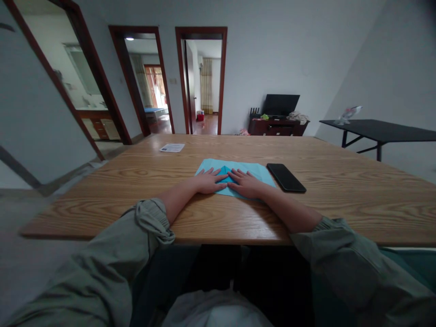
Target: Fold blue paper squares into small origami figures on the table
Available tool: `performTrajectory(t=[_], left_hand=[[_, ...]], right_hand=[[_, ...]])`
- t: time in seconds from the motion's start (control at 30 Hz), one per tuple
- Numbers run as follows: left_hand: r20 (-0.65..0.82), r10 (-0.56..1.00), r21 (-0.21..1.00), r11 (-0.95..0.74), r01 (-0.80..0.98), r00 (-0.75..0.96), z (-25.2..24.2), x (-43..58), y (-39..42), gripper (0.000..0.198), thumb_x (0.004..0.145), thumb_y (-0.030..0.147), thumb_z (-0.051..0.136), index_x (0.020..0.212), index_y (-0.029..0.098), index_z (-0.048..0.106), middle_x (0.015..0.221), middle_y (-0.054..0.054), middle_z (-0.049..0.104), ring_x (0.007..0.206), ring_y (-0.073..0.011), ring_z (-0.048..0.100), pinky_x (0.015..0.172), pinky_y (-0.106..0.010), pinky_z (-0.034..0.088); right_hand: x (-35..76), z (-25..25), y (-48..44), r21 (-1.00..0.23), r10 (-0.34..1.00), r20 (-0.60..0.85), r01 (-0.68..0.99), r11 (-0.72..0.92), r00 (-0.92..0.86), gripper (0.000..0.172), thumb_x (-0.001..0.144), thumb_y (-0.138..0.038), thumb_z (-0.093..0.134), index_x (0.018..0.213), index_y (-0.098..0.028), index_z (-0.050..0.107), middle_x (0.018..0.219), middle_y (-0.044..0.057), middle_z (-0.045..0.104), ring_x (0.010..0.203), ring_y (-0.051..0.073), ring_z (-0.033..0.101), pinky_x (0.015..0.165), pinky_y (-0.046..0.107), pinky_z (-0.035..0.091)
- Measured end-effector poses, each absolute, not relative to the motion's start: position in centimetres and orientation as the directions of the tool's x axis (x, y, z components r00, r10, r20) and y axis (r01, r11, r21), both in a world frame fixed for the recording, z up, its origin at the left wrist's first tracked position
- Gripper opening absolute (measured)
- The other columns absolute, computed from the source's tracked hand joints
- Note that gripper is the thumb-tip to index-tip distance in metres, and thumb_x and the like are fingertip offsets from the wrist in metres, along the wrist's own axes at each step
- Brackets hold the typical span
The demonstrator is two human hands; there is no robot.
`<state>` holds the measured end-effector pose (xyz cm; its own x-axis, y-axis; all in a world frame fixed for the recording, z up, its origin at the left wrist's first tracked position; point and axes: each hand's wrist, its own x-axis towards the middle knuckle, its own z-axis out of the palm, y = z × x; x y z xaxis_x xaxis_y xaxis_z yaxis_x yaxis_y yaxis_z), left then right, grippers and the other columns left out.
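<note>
A sheet of light blue paper [254,170], partly folded, lies on the wooden table [143,181] in front of me. My left hand [208,180] rests flat on its left half with fingers stretched out. My right hand [245,183] lies flat on its right half, fingers spread. The fingertips of both hands meet at a small folded triangle in the middle of the sheet. Neither hand grips anything.
A black phone [285,177] lies just right of the paper. A small white card [172,147] sits at the far left of the table. A black side table [384,129] stands at the right. Doorways and a TV stand [278,126] are behind.
</note>
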<state>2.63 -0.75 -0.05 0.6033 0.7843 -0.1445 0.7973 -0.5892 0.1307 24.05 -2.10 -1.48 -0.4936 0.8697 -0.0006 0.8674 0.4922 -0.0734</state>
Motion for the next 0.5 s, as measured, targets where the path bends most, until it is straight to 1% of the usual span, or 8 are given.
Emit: performTrajectory(t=[0.1, 0.23, 0.3, 0.37, 0.47, 0.5], left_hand=[[-0.15, 0.794, 0.142, -0.572, 0.808, 0.589, -0.2, 2.9, -0.5, 0.075, 0.081, 0.077, 0.016, 0.147, 0.04, 0.014, 0.157, -0.002, 0.006, 0.142, -0.0339, 0.007, 0.109, -0.059, 0.008], [-0.152, 0.817, 0.145, -0.538, 0.83, 0.557, -0.4, 3.3, -0.4, 0.079, 0.08, 0.078, 0.017, 0.148, 0.037, 0.011, 0.157, -0.006, 0.004, 0.142, -0.0338, 0.005, 0.109, -0.059, 0.008], [-0.143, 0.82, 0.14, -0.538, 0.831, 0.554, -0.3, 3.2, -0.4, 0.077, 0.082, 0.076, 0.02, 0.148, 0.036, 0.014, 0.156, -0.006, 0.007, 0.142, -0.0337, 0.008, 0.109, -0.058, 0.01], [-0.1, 0.813, 0.138, -0.56, 0.817, 0.574, 0.0, 2.8, -0.2, 0.072, 0.084, 0.071, 0.026, 0.146, 0.034, 0.023, 0.155, -0.007, 0.016, 0.141, -0.0318, 0.017, 0.11, -0.053, 0.016], [-0.005, 0.801, 0.156, -0.591, 0.791, 0.599, 0.4, 1.6, 0.1, 0.068, 0.085, 0.065, 0.037, 0.142, 0.028, 0.037, 0.148, -0.007, 0.036, 0.133, -0.0262, 0.036, 0.109, -0.039, 0.027], [0.018, 0.799, 0.163, -0.595, 0.787, 0.601, 0.6, 1.2, 0.3, 0.067, 0.084, 0.064, 0.04, 0.14, 0.027, 0.04, 0.145, -0.006, 0.041, 0.13, -0.0252, 0.041, 0.107, -0.036, 0.03]], right_hand=[[24.1, -1.4, -2.1, -0.071, 0.866, -0.001, 0.863, 0.499, -0.501, 0.075, 0.091, -0.064, 0.017, 0.149, -0.018, 0.02, 0.154, 0.012, 0.014, 0.141, 0.032, 0.012, 0.11, 0.055, 0.016], [24.0, -1.6, -2.1, -0.068, 0.862, 0.005, 0.86, 0.505, -0.506, 0.074, 0.091, -0.062, 0.018, 0.149, -0.016, 0.018, 0.154, 0.013, 0.014, 0.141, 0.032, 0.013, 0.111, 0.054, 0.016], [24.0, -1.7, -2.1, -0.073, 0.861, 0.013, 0.859, 0.507, -0.508, 0.075, 0.091, -0.063, 0.018, 0.15, -0.016, 0.018, 0.154, 0.013, 0.015, 0.141, 0.032, 0.013, 0.111, 0.054, 0.015], [24.1, -1.8, -2.0, -0.084, 0.864, 0.025, 0.86, 0.503, -0.503, 0.075, 0.091, -0.063, 0.019, 0.149, -0.017, 0.019, 0.154, 0.013, 0.016, 0.141, 0.031, 0.014, 0.111, 0.053, 0.015], [24.4, -1.8, -1.9, -0.112, 0.864, 0.044, 0.857, 0.503, -0.502, 0.074, 0.091, -0.063, 0.024, 0.148, -0.016, 0.024, 0.153, 0.014, 0.018, 0.141, 0.03, 0.015, 0.112, 0.051, 0.015], [24.5, -1.8, -1.9, -0.125, 0.861, 0.048, 0.853, 0.508, -0.506, 0.073, 0.091, -0.062, 0.026, 0.148, -0.015, 0.026, 0.153, 0.014, 0.019, 0.141, 0.03, 0.016, 0.112, 0.051, 0.015]])
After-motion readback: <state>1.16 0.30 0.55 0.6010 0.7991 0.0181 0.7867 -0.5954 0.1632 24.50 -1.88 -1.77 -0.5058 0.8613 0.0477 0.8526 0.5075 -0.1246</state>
